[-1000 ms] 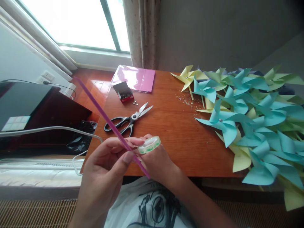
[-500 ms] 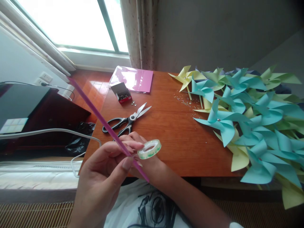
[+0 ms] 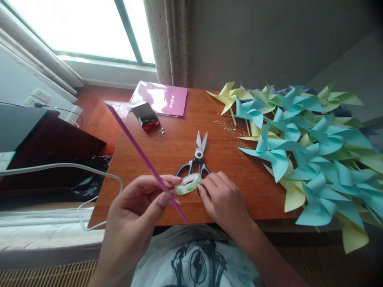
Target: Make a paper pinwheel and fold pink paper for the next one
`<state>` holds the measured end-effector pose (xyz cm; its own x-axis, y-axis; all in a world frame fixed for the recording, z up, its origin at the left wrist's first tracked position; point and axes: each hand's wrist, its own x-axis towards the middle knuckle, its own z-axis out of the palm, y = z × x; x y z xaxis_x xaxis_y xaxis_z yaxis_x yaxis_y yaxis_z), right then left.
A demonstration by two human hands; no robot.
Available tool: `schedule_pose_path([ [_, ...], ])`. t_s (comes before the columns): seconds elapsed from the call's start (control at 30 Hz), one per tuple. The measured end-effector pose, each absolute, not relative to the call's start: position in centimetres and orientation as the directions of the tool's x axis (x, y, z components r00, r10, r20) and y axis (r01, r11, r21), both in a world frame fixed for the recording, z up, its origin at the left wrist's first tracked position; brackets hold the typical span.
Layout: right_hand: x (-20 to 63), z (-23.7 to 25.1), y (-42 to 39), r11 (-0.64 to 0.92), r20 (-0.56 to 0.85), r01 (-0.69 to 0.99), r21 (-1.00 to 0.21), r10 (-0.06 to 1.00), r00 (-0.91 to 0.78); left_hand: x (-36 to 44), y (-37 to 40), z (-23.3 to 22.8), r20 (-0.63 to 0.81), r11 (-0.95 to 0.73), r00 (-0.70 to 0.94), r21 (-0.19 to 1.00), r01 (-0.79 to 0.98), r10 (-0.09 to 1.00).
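Note:
My left hand (image 3: pixel 134 215) pinches a long purple stick (image 3: pixel 134 143) that slants up to the left. A small roll of clear tape (image 3: pixel 188 183) sits against that hand's fingertips. My right hand (image 3: pixel 224 203) lies on the wooden table (image 3: pixel 179 147) with its fingers on the black handles of the scissors (image 3: pixel 199 153). The scissor blades are slightly apart and point away from me.
A heap of blue, yellow and green paper pinwheels (image 3: pixel 305 135) covers the table's right side. A pink sheet (image 3: pixel 161 99) and a small open box of pins (image 3: pixel 145 115) lie at the back left. A white cable (image 3: pixel 74 167) and a black bag (image 3: pixel 89 179) are left of the table.
My right hand left the tape roll and went to the scissors. The scissors slid from the left to the table's middle and turned, blades pointing away. The tape stays at my left fingertips.

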<state>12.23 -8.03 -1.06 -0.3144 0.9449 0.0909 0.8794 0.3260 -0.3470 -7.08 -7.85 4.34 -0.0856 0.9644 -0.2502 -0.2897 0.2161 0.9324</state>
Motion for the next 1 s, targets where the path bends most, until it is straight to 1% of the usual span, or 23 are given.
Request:
schedule_pose_path([
  [0.03,13.4,-1.0,-8.2,0.313,0.082,0.888,-0.338,0.949,-0.303,-6.9,-7.7,4.1,-0.249,0.218,-0.075,0.931,-0.292,0.966],
  [0.13,16.2,-1.1,-8.2,0.269,0.117,0.905,-0.33,0.963,-0.243,-6.2,-7.4,3.7,-0.261,0.233,-0.052,0.923,-0.307,0.964],
  [0.2,17.2,-1.2,-8.1,0.192,0.147,0.936,-0.296,0.977,-0.154,-5.6,-7.2,3.6,-0.276,0.246,-0.053,0.917,-0.315,0.96],
  [0.27,17.4,-1.1,-7.9,0.096,0.157,0.968,-0.232,0.986,-0.06,-5.0,-6.9,3.5,-0.285,0.254,-0.057,0.914,-0.317,0.957],
  [0.37,16.7,-0.9,-7.6,0.026,0.112,0.989,-0.143,0.994,-0.01,-4.5,-6.7,3.1,-0.296,0.267,-0.042,0.909,-0.321,0.954],
  [0.43,16.2,-0.8,-7.3,0.022,0.073,0.992,-0.124,0.997,-0.013,-4.4,-6.7,2.7,-0.297,0.275,-0.021,0.906,-0.321,0.955],
  [0.5,16.0,-0.9,-7.1,0.0,0.058,0.99,-0.14,0.998,0.008,-4.4,-6.7,2.3,-0.294,0.28,0.004,0.905,-0.319,0.956],
  [0.57,16.1,-0.9,-7.0,-0.034,0.05,0.982,-0.184,0.998,0.044,-4.4,-6.7,2.0,-0.296,0.287,0.023,0.903,-0.321,0.955],
  [0.63,16.7,-0.9,-7.1,-0.079,0.034,0.955,-0.286,0.995,0.092,-4.4,-6.7,1.9,-0.306,0.299,0.032,0.894,-0.332,0.951],
  [0.67,17.0,-0.8,-7.3,-0.103,0.019,0.92,-0.378,0.993,0.119,-4.3,-6.6,1.9,-0.314,0.307,0.036,0.889,-0.34,0.949],
  [0.7,17.5,-0.7,-7.5,-0.133,-0.013,0.857,-0.498,0.989,0.146,-4.2,-6.6,1.9,-0.322,0.315,0.039,0.883,-0.347,0.946],
  [0.73,18.0,-0.6,-7.9,-0.165,-0.057,0.752,-0.638,0.984,0.168,-4.0,-6.5,2.0,-0.33,0.323,0.043,0.877,-0.356,0.943],
  [0.77,18.5,-0.5,-8.2,-0.208,-0.133,0.587,-0.782,0.977,0.169,-3.9,-6.4,2.0,-0.338,0.33,0.043,0.871,-0.365,0.94],
  [0.8,18.9,-0.4,-8.7,-0.263,-0.235,0.389,-0.883,0.965,0.12,-3.8,-6.3,2.1,-0.347,0.337,0.043,0.864,-0.373,0.937],
  [0.83,19.3,-0.3,-9.2,-0.306,-0.296,0.212,-0.928,0.952,0.078,-3.7,-6.3,2.1,-0.355,0.344,0.045,0.858,-0.38,0.934],
  [0.87,19.7,-0.3,-9.7,-0.334,-0.333,0.089,-0.938,0.942,0.03,-3.6,-6.2,2.1,-0.36,0.35,0.049,0.853,-0.388,0.932],
  [0.9,20.0,-0.3,-10.3,-0.346,-0.346,0.011,-0.938,0.938,-0.019,-3.4,-6.1,2.1,-0.364,0.355,0.056,0.847,-0.396,0.93],
  [0.97,20.4,-0.4,-11.5,-0.369,-0.357,-0.07,-0.927,0.924,-0.14,-3.2,-6.0,2.0,-0.363,0.36,0.074,0.837,-0.411,0.929],
  [1.0,20.5,-0.5,-12.1,-0.39,-0.359,-0.108,-0.915,0.905,-0.226,-3.1,-5.9,2.0,-0.36,0.361,0.084,0.833,-0.418,0.929],
])
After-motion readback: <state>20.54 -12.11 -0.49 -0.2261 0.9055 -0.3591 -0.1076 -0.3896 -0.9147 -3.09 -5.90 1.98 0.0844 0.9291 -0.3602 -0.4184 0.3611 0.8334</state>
